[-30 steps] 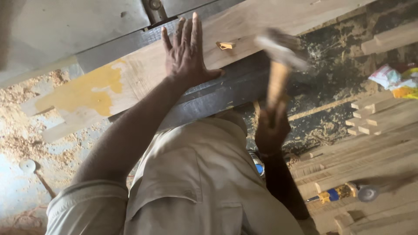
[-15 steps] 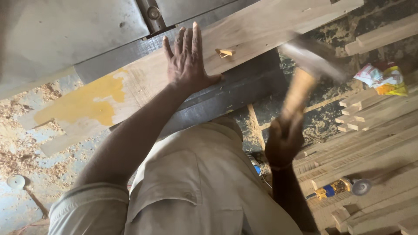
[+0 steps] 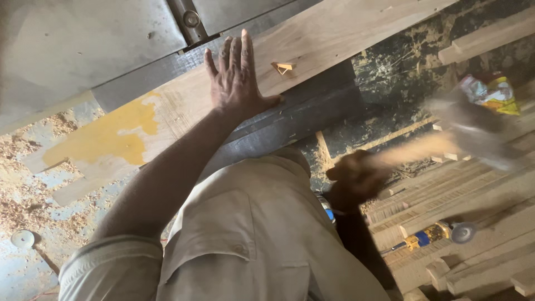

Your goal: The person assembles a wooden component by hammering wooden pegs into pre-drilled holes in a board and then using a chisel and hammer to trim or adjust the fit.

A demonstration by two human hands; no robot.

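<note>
Hammer (image 3: 473, 136) above sawdust-strewn workshop floor (image 3: 33, 184)

Sawdust-strewn floor (image 3: 33, 189), grey metal machine table (image 3: 83, 44) — stacked timber strips (image 3: 473, 223) at one side.

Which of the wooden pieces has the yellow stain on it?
The wide plank under the flat left hand. Its yellow patch sits left of that hand; the stacked strips at right are bare.

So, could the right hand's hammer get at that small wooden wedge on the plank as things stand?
Probably yes. The right hand holds the hammer out to the side, away from the plank. The small wedge lies bare beside the flat left hand, apart from its fingers, with nothing over it.
</note>
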